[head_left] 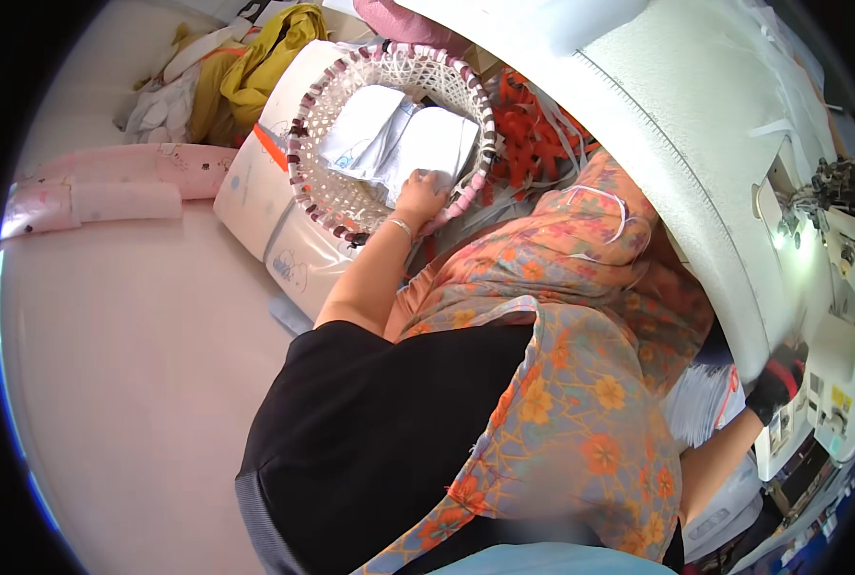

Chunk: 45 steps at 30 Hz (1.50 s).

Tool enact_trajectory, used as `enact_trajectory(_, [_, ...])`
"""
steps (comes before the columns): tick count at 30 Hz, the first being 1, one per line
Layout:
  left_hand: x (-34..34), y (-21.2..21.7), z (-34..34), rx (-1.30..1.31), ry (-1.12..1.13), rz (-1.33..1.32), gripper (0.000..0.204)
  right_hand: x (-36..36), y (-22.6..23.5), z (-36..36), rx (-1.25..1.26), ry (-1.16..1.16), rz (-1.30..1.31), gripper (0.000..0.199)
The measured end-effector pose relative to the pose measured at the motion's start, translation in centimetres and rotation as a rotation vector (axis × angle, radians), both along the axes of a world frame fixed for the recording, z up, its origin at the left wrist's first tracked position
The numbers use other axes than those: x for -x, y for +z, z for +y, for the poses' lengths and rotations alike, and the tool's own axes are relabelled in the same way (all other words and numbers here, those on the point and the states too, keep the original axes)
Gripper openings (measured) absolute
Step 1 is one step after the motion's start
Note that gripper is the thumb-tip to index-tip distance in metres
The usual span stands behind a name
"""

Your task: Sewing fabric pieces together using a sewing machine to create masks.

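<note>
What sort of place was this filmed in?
Probably a sewing workshop: what looks like a sewing machine stands at the right, white pieces, seemingly cloth, lie in a woven basket with the left hand on them, and orange-red strips lie tangled beside it.

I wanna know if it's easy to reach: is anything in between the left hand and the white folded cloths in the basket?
Nothing visible is in between. The left hand reaches in over the woven basket's wrapped rim and appears to touch the near edge of the white folded cloths.
</note>
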<state>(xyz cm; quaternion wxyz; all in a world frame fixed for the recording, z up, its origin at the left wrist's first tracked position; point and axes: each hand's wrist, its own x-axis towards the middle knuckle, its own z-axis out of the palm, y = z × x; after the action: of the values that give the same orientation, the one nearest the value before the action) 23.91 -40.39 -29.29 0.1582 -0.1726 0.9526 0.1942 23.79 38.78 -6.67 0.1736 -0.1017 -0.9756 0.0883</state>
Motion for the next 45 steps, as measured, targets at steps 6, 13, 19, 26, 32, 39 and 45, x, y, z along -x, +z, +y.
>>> enact_trajectory(6, [2.2, 2.7, 0.0, -0.011, -0.04, 0.142, 0.047, 0.0, 1.5, -2.7, -0.214, -0.018, -0.014, 0.041])
enact_trajectory(13, [8.9, 24.9, 8.6, -0.053, -0.285, 1.346, 0.031, 2.1, 4.1, -6.0, -0.089, -0.15, 0.038, 0.034])
enact_trajectory(19, [15.5, 34.4, 13.8, 0.234, -0.679, 0.936, 0.074, 2.5, 3.3, -5.5, 0.071, -0.13, 0.125, 0.032])
enact_trajectory(26, [15.4, 33.7, 12.9, 0.559, -0.851, 0.658, 0.065, 2.4, 1.9, -4.5, 0.083, -0.116, 0.152, 0.029])
enact_trajectory(32, [17.1, 32.9, 11.7, 0.364, -0.758, 0.794, 0.037, 2.8, 0.5, -3.0, -0.006, -0.049, 0.15, 0.029])
enact_trajectory(39, [19.5, 31.5, 10.1, -0.071, -0.274, 0.84, 0.029, 2.8, 0.2, -2.4, 0.064, -0.063, 0.14, 0.031])
enact_trajectory(45, [20.9, 31.3, 8.1, -0.001, -0.061, 0.921, 0.035, 2.8, 1.4, -3.2, 0.033, -0.1, 0.088, 0.031])
